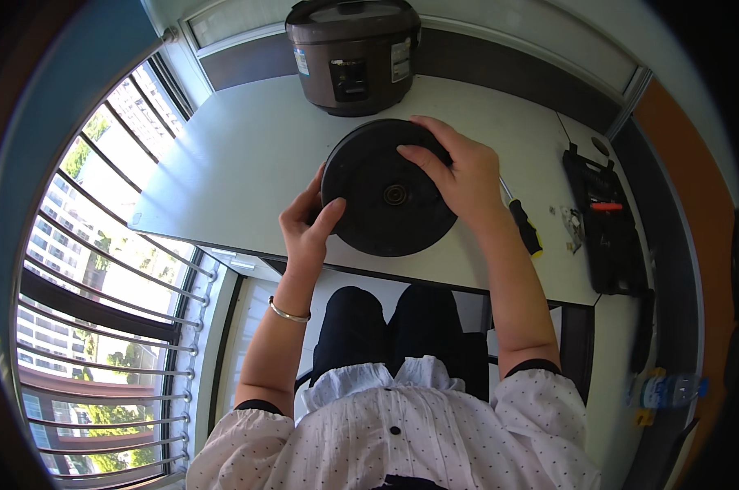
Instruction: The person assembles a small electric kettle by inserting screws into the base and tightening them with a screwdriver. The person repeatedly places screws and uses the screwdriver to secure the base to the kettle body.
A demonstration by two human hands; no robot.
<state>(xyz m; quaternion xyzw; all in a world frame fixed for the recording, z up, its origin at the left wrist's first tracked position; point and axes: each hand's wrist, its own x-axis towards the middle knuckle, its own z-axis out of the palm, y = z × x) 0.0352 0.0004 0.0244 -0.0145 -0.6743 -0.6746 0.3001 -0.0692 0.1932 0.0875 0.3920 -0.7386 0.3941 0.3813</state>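
Note:
A thick black disc (390,224) with a small brass-coloured ring at its centre is held up above the front part of the white table. My left hand (310,222) grips its left rim, thumb on the near face and fingers behind. At the upper right rim, my right hand (459,167) holds it too, its thumb lying across the face. The disc's far side is hidden. Just right of my right forearm lies a screwdriver (526,229) with a yellow and black handle, touched by neither hand.
A dark brown rice cooker (353,61) stands at the back of the white table (230,163). To the right are small metal parts (572,227) and an open black tool case (606,233). A plastic bottle (670,392) is at far right; a barred window (108,310) is left.

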